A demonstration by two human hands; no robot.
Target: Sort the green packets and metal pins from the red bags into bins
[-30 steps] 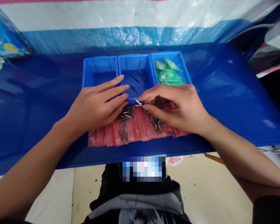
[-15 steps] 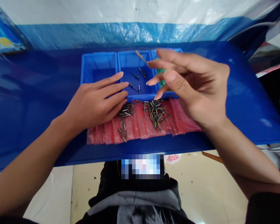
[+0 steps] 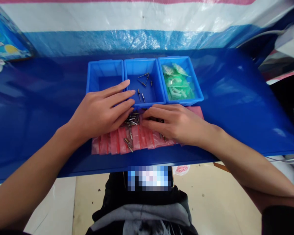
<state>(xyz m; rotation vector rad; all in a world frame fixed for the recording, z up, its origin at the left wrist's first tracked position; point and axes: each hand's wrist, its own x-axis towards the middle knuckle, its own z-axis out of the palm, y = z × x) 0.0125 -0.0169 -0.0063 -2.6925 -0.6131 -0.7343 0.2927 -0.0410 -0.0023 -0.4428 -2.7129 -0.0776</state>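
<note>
My left hand lies with its fingers stretched out across the near edge of the blue bins, beside a small pile of pop rivets. The rivets lie on a row of overlapping red plastic bags. Over the right part of the pile, my right hand is curled, thumb and fingers bent close together among the rivets. Whatever sits at its fingertips is hidden. Several loose rivets rest in the middle blue bin.
Left of the middle bin stands another blue bin with nothing visible in it. The right-hand bin holds a green bag and small clear packets. A phone lies below the table edge.
My right hand came down from above the bins, where it was raised with a thin item at its fingertips, to the rivet pile. The middle bin shows one more rivet. My left hand stayed.
</note>
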